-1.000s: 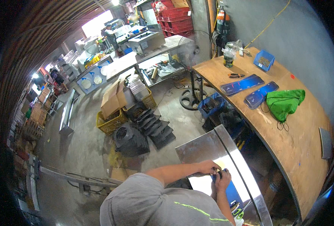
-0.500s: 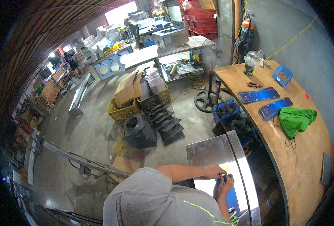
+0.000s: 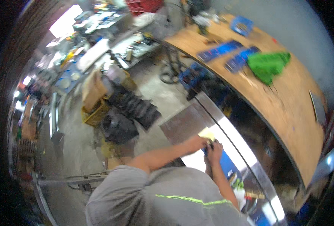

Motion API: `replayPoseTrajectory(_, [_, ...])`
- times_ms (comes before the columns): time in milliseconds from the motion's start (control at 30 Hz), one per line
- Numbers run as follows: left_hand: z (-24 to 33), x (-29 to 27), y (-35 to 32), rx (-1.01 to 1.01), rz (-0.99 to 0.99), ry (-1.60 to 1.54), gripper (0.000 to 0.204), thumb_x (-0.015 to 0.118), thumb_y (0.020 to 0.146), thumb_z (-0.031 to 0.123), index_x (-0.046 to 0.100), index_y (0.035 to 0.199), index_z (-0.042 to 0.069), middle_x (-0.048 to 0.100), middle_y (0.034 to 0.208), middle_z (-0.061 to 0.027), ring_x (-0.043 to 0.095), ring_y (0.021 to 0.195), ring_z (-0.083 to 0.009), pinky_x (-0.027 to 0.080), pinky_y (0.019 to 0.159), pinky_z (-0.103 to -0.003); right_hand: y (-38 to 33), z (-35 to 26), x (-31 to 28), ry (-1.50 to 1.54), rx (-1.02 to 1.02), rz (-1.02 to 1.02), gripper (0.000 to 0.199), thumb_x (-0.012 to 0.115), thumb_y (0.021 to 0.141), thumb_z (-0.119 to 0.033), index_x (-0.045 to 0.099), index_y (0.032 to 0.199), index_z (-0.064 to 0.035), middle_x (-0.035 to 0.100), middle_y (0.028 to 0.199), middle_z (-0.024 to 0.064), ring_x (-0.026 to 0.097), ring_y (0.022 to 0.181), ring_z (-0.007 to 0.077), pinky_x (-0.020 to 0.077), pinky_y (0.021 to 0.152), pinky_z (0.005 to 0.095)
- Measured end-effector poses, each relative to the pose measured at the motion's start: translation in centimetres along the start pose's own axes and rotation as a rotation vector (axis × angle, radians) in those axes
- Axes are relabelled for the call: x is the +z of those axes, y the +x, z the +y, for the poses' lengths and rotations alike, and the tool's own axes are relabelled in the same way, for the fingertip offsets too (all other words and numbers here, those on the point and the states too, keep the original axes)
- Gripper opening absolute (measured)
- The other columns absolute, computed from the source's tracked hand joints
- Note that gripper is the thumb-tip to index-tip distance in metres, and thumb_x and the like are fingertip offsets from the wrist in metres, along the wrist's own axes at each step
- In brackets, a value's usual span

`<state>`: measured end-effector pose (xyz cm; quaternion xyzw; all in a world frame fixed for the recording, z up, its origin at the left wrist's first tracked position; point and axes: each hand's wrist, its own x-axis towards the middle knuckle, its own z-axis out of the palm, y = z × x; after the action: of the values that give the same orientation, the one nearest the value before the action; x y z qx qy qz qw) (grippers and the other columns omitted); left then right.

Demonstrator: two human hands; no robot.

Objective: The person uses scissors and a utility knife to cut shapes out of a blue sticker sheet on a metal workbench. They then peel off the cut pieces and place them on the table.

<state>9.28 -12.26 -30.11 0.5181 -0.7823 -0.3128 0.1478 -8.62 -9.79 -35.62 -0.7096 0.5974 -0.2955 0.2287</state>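
My left hand [image 3: 198,142] and my right hand [image 3: 214,150] meet above a shiny metal surface [image 3: 182,119]. The fingers of both are closed around something small and dark, blurred and mostly covered by them. Just beyond the fingertips lies a pale yellow patch [image 3: 206,133]. Beside my right forearm, a flat blue piece [image 3: 229,162] rests on the metal. Nearer to me along that forearm are green-handled scissors or a similar tool [image 3: 238,184], too smeared to tell.
On the right, a curved-looking wooden table [image 3: 280,113] holds two blue panels [image 3: 219,51], a green drawstring bag [image 3: 268,66] and a blue bin [image 3: 242,25]. Stacked black parts [image 3: 131,105] and a yellow crate [image 3: 95,113] stand on the floor to the left.
The view has swung to the right and blurred, so the surroundings sit further left and tilted. Both hands stay together over the metal surface, their grip looking much the same.
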Motion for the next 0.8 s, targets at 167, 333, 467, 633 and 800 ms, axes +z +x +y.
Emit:
replayPoseTrajectory(167, [0.4,0.0,0.5,-0.121,-0.083,0.006,0.040,0.068,0.088,0.021,0.068,0.127,0.016,0.075,0.102,-0.0138,0.073,0.092,-0.0327,0.059,0.083,-0.046,-0.1,0.5,0.1,0.052,-0.058,0.018,0.031,0.065,0.095,-0.028,0.070,0.119,-0.0102,0.070,0.119,0.0145,0.063,0.117,0.0326,0.0311,0.117,0.0517])
replayPoseTrajectory(333, [0.5,-0.3,0.7,-0.126,-0.089,-0.071,0.045,0.068,0.088,0.014,0.064,0.133,0.012,0.074,0.107,-0.0183,0.074,0.095,-0.0325,0.058,0.086,-0.042,0.1,0.3,-0.8,0.174,0.020,-0.096,0.023,0.066,0.092,-0.021,0.068,0.111,-0.0089,0.070,0.117,0.0134,0.061,0.120,0.0315,0.0286,0.117,0.0531])
replayPoseTrajectory(467, [0.6,-0.2,0.6,-0.057,-0.009,-0.112,0.039,0.063,0.091,0.015,0.066,0.130,0.011,0.074,0.097,-0.0183,0.072,0.089,-0.0370,0.057,0.080,-0.046,0.1,-0.2,-0.9,0.219,-0.005,-0.052,0.018,0.065,0.092,-0.019,0.068,0.106,-0.0092,0.071,0.112,0.0113,0.064,0.113,0.0313,0.0295,0.116,0.0535])
replayPoseTrajectory(633, [0.7,0.0,0.6,-0.029,0.013,-0.118,0.037,0.062,0.092,0.015,0.066,0.128,0.008,0.074,0.098,-0.0173,0.071,0.088,-0.0365,0.057,0.080,-0.045,0.1,-0.1,-1.0,0.218,0.016,-0.061,0.015,0.065,0.092,-0.016,0.068,0.106,-0.0098,0.071,0.114,0.0084,0.065,0.112,0.0283,0.0301,0.116,0.0537])
replayPoseTrajectory(800, [0.5,0.0,0.7,0.050,0.047,0.009,0.036,0.066,0.091,0.016,0.067,0.127,0.010,0.072,0.107,-0.0197,0.071,0.094,-0.0369,0.057,0.084,-0.042,0.2,0.0,-1.0,0.216,0.018,-0.072,0.017,0.064,0.093,-0.017,0.067,0.107,-0.0097,0.071,0.114,0.0084,0.065,0.113,0.0284,0.0291,0.117,0.0536])
